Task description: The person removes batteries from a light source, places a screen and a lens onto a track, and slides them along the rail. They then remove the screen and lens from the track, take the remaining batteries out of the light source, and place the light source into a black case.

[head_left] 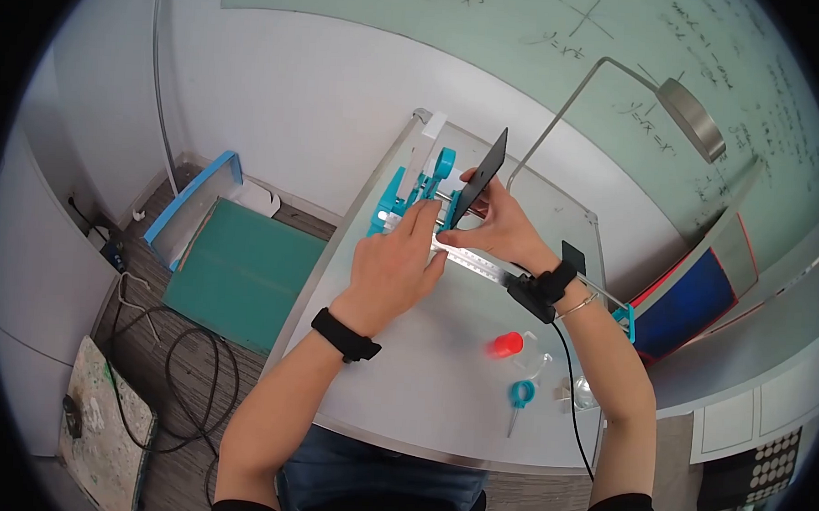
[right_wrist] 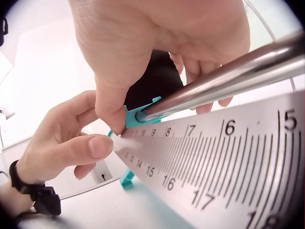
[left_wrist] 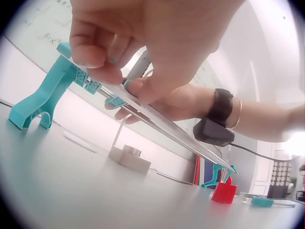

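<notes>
A metal-rod bench with a ruler [right_wrist: 228, 157] along it rests on teal end stands [left_wrist: 40, 93]. My right hand [head_left: 507, 228] holds a thin black board [head_left: 486, 172] in its teal slider [right_wrist: 136, 114], thumb against the slider and fingers behind the board. The board stands tilted above the rods [right_wrist: 228, 78]. My left hand [head_left: 386, 273] is at the bench's far left part, its curled fingers and thumb at the small teal sliders [left_wrist: 93, 86] and the ruler's edge. Close beyond its fingers is a teal ring holder [head_left: 445, 161]. The left fingers partly hide the sliders.
Nearer me on the table [head_left: 395, 383] lie a red piece [head_left: 506, 345], a teal ring on a stem [head_left: 522, 393] and clear glass pieces [head_left: 583, 393]. A lamp [head_left: 690, 117] arches over the far right. A black cable [head_left: 568, 381] runs from my right wrist.
</notes>
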The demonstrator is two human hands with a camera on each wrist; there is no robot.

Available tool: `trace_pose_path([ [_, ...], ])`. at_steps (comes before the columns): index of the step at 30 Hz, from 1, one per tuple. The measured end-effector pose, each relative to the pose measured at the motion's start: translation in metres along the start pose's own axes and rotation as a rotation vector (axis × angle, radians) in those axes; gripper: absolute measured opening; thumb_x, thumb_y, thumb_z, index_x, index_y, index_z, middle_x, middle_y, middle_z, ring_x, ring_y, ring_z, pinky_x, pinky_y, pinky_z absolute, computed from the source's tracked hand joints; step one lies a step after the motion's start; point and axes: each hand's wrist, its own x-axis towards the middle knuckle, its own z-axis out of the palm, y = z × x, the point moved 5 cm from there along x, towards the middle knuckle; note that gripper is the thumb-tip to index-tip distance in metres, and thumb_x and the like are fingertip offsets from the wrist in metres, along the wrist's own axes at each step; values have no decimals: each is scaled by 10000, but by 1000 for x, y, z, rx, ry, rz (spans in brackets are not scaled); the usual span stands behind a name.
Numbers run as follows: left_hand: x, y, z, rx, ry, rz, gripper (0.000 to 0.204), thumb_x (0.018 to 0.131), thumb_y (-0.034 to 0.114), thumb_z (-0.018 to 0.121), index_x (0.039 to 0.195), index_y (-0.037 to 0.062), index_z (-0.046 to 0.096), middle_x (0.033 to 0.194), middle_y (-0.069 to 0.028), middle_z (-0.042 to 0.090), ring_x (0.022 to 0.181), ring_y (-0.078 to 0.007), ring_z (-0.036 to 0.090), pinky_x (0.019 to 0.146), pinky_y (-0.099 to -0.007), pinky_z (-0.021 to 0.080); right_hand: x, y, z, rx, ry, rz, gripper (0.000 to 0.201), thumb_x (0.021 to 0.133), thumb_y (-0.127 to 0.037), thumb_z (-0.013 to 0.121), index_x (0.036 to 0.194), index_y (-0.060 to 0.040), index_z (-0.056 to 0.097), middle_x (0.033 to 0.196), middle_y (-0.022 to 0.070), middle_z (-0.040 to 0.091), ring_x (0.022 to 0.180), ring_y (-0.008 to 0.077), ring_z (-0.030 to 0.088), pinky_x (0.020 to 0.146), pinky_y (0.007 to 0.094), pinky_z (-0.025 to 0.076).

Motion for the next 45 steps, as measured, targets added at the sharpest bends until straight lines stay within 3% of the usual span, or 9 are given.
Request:
trace_pose_path([
  [5,0,6,2,-21,-3,23,598,858,243,750,1360,26,510,1287,-131,654,769,-324,715,572,-392,557,-5,-3,-2,19,-11,7,933,626,-292,948,1336,-11,412,1105,112,595,1008,188,554,856,321,500],
  [14,0,10,6,-10,-40,20,594,853,230,753,1349,23,501,1243,-122,661,765,-324,711,569,-386,555,-9,0,-4,21,-5,-7,918,652,-273,936,1347,5,405,1191,162,602,1103,219,581,960,362,496],
  [17,0,11,5,-9,-6,48,594,857,229,749,1352,20,496,1254,-116,655,760,-322,706,567,-383,552,-11,0,-5,41,-9,-14,937,656,-278,950,1360,9,401,1180,155,599,1114,220,578,976,367,487],
  [21,-2,7,10,6,21,24,590,849,217,745,1349,26,498,1272,-106,645,756,-312,705,562,-385,547,-16,23,-16,25,49,-106,945,652,-227,980,1384,-12,424,1177,78,575,1138,164,563,1022,332,463],
  [23,-4,3,8,43,66,23,585,845,213,744,1345,28,503,1274,-102,642,751,-306,704,559,-386,545,-28,18,-20,67,40,-55,914,673,-174,967,1397,-26,430,1164,34,555,1104,125,546,1041,321,440],
  [29,-2,2,12,63,-34,2,538,837,186,729,1307,26,522,1277,-104,641,680,-305,694,544,-397,534,-39,22,-27,45,50,1,899,681,-138,950,1405,-15,432,1168,28,551,1099,119,549,1049,319,421],
  [36,-2,4,13,29,-1,1,490,836,175,724,1259,23,528,1249,-121,656,659,-317,685,542,-398,533,-41,22,-28,26,57,-1,904,682,-155,953,1408,-15,433,1158,32,557,1101,133,561,1069,338,412],
  [45,0,31,35,29,15,60,416,807,150,726,1152,16,536,1037,-102,655,645,-301,686,517,-383,524,-40,25,-31,-6,63,-45,895,680,-173,951,1399,-23,440,1161,44,574,1123,151,565,1092,366,399],
])
